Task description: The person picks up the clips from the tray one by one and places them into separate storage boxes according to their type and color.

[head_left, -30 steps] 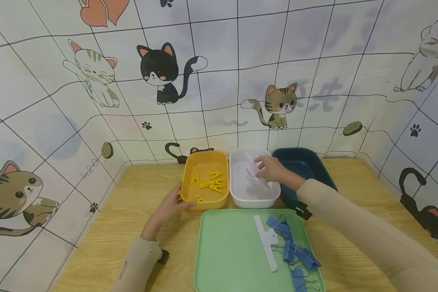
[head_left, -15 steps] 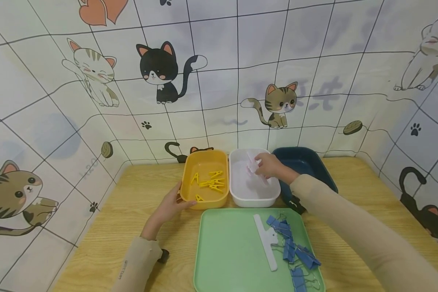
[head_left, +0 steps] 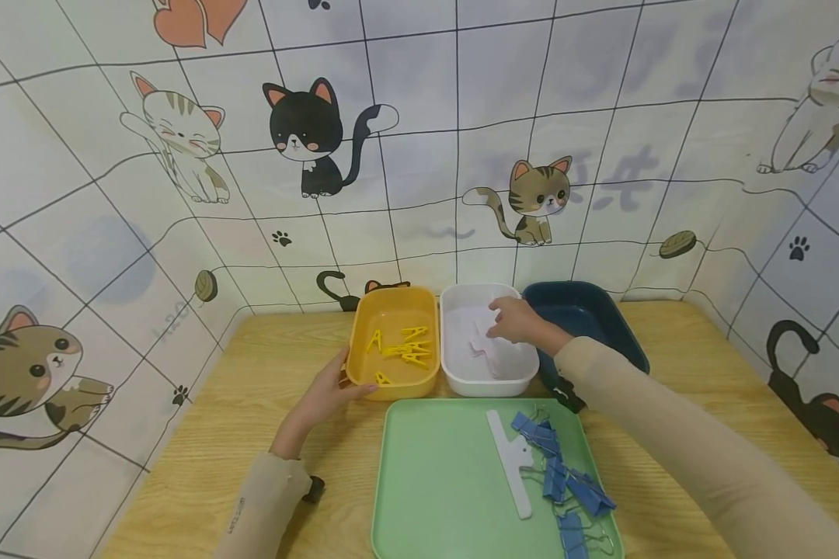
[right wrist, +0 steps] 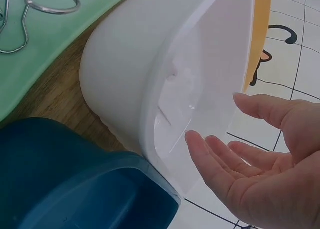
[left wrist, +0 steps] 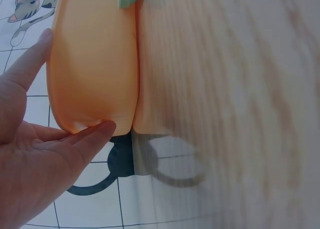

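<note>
In the head view my left hand [head_left: 326, 392] holds the near left corner of a yellow plastic bin [head_left: 360, 326], thumb on the front and fingers along the side. Several yellow clothespins [head_left: 407, 351] lie in that bin. My right hand [head_left: 516, 320] hovers over the white bin [head_left: 488, 388] beside it. The right wrist view shows the right thumb and fingers [right wrist: 197, 144] spread apart with nothing between them. Below them, a white long-barred clip [head_left: 488, 349] lies on the white bin's floor.
A dark blue bin [head_left: 582, 310] stands right of the white one, partly under the right forearm. In front, a green tray [head_left: 440, 481] bears another white long-barred clip [head_left: 510, 466] and several blue binder clips [head_left: 554, 479]. A cat-patterned wall covering [head_left: 419, 155] rises close behind the bins.
The right hand has let go of the white long-barred clip, which now lies lower in the white bin. The left hand has stayed on the yellow bin.
</note>
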Demonstrator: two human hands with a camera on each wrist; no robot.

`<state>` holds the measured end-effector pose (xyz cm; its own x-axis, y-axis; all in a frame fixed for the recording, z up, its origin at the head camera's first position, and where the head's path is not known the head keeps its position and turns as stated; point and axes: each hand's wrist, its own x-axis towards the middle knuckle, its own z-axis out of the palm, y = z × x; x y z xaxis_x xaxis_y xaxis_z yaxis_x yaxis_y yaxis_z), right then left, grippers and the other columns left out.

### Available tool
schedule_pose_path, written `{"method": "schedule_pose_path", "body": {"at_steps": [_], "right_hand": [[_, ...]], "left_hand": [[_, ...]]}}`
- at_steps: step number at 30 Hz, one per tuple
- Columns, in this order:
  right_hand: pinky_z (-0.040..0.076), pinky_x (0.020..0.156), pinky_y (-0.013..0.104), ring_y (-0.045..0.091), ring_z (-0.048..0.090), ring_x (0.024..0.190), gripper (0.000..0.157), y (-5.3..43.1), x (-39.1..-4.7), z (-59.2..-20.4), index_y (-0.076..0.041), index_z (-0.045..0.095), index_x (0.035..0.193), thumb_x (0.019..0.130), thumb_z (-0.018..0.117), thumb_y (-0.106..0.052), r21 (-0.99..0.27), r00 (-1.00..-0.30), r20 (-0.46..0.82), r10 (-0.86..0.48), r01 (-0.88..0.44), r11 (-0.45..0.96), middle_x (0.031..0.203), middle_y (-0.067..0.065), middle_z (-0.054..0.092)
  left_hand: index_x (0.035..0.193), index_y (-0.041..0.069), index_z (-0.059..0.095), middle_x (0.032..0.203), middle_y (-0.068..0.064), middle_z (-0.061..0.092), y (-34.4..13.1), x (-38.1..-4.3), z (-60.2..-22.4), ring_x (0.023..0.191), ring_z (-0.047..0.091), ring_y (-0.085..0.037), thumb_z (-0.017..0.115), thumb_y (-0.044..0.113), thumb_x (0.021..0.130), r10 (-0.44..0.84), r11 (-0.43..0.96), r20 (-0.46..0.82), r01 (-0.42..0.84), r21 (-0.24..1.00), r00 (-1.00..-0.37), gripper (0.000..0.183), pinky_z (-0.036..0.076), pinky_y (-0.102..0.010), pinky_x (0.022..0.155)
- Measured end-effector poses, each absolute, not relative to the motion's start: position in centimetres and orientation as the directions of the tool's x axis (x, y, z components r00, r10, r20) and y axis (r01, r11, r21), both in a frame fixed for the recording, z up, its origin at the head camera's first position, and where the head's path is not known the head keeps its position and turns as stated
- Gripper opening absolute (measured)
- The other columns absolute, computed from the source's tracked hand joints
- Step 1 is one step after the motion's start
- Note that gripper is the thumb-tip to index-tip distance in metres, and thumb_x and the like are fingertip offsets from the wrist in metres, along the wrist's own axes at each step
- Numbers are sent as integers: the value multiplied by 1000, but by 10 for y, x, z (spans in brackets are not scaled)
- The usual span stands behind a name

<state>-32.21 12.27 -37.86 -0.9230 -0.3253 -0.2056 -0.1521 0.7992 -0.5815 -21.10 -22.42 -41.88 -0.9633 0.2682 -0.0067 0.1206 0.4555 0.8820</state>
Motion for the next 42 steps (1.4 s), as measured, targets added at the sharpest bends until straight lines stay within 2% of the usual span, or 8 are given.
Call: {"method": "schedule_pose_path", "body": {"at_steps": [11, 15, 22, 33, 42], "right_hand": [[61, 82, 42, 41, 62, 114, 58, 131, -306, -374, 11, 45, 141, 92, 69, -9, -614, -910, -168, -378, -203, 762, 130, 32, 59], [59, 85, 45, 41, 62, 112, 55, 136, -298, -374, 11, 50, 137, 91, 71, -9, -599, -907, -101, -408, -272, 753, 124, 30, 62], [55, 92, 51, 43, 59, 114, 52, 140, -280, -371, 8, 53, 136, 90, 72, -11, -601, -909, -50, -413, -303, 739, 121, 27, 65], [60, 80, 42, 33, 68, 94, 46, 149, -250, -376, 7, 60, 127, 87, 76, -8, -636, -876, 13, -482, -379, 672, 111, 25, 68], [59, 78, 41, 31, 67, 93, 48, 160, -228, -385, 7, 59, 129, 87, 77, -10, -664, -849, 26, -528, -409, 626, 108, 21, 68]], "left_hand": [[159, 0, 17, 158, -25, 30, -223, -211, -420, 140, 39, -46, 73, 12, 93, 262, 448, -16, 106, 888, -965, 88, 36, -55, 115], [159, 0, 16, 159, -25, 28, -223, -211, -419, 140, 38, -46, 75, 15, 92, 263, 443, -16, 106, 890, -965, 90, 36, -55, 115], [159, 0, 17, 159, -27, 27, -222, -210, -420, 141, 38, -46, 76, 19, 91, 257, 450, -22, 100, 887, -966, 92, 36, -55, 115], [159, 0, 17, 160, -26, 27, -223, -210, -420, 142, 38, -45, 76, 21, 91, 246, 463, -27, 93, 881, -969, 93, 36, -55, 115], [159, -1, 16, 161, -26, 25, -222, -209, -420, 142, 37, -45, 76, 19, 91, 242, 463, -26, 92, 882, -970, 93, 36, -56, 115]]}}
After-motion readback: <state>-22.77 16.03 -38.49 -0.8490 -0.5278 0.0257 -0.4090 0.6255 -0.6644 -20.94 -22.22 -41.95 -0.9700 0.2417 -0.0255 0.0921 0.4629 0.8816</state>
